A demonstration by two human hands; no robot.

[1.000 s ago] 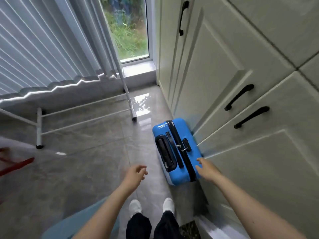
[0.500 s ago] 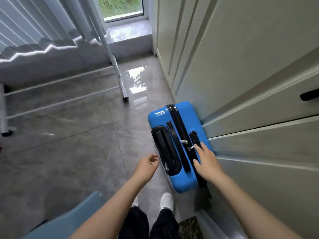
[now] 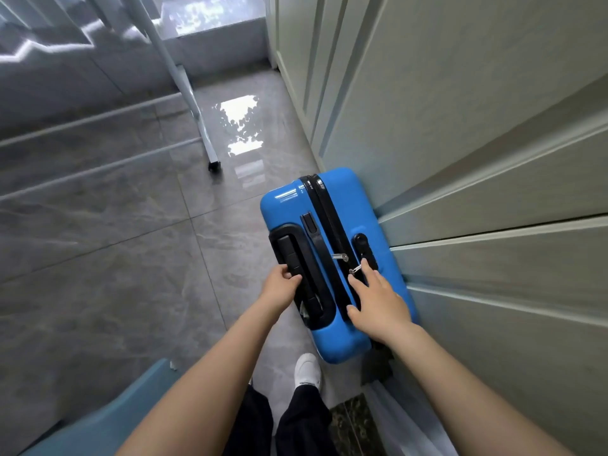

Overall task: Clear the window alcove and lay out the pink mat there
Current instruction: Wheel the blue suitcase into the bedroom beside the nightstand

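Nearest, a white shoe (image 3: 307, 370) and dark trouser legs (image 3: 279, 422) stand on the glossy grey tiled floor (image 3: 98, 258), just behind the small bright blue hard-shell suitcase (image 3: 332, 258), with the edge of a pale blue seat (image 3: 98, 419) further back on the left. The suitcase stands upright on the floor, its right side against the cream panelled cabinet doors (image 3: 477, 159). The left hand (image 3: 279, 287) curls over the black telescopic handle (image 3: 302, 271) sunk into the suitcase's top, fingers wrapped on its near end. The right hand (image 3: 378, 301) lies open and flat on the top, fingers spread, fingertips by the silver zipper pulls (image 3: 348, 263) and black lock (image 3: 363, 250). Beyond the suitcase, a white metal rack frame (image 3: 194, 103) rests a black-capped foot on the floor. Farther still lies the raised window ledge (image 3: 214, 21). No pink mat shows from here.
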